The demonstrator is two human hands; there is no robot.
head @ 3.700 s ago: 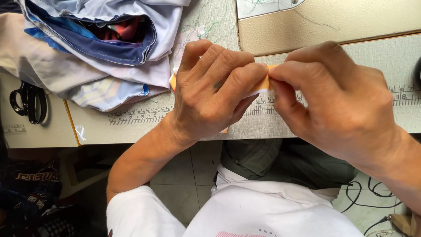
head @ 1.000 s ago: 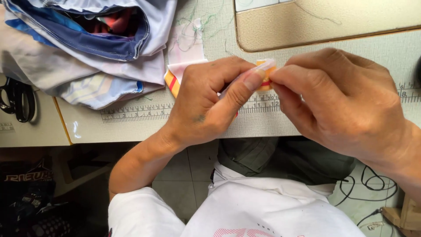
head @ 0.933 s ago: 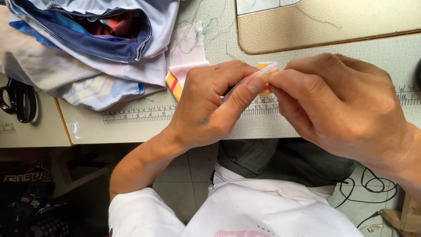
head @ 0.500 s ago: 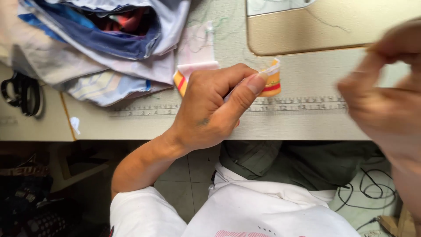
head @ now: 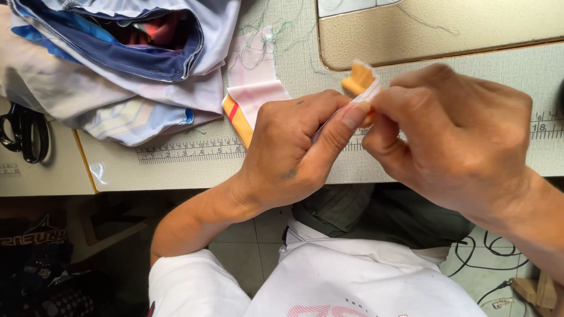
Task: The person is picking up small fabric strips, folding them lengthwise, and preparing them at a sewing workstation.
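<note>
Black-handled scissors [head: 23, 132] are seen at the far left, w/ a heap of blue-and-white garments [head: 117, 64] beside them on the pale sewing table [head: 176, 170]. At centre, a narrow orange-and-white fabric strip [head: 359, 79] is held above the printed ruler – pinched by the left hand [head: 294, 155] & by the right hand [head: 452, 138], fingertips closed on it.

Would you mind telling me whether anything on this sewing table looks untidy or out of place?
Loose green thread scraps lie tangled on the table above the pink cloth piece, and the garment pile is heaped at the left. Nothing looks damaged; both hands, left hand and right hand, pinch the orange-and-white strip.
</note>
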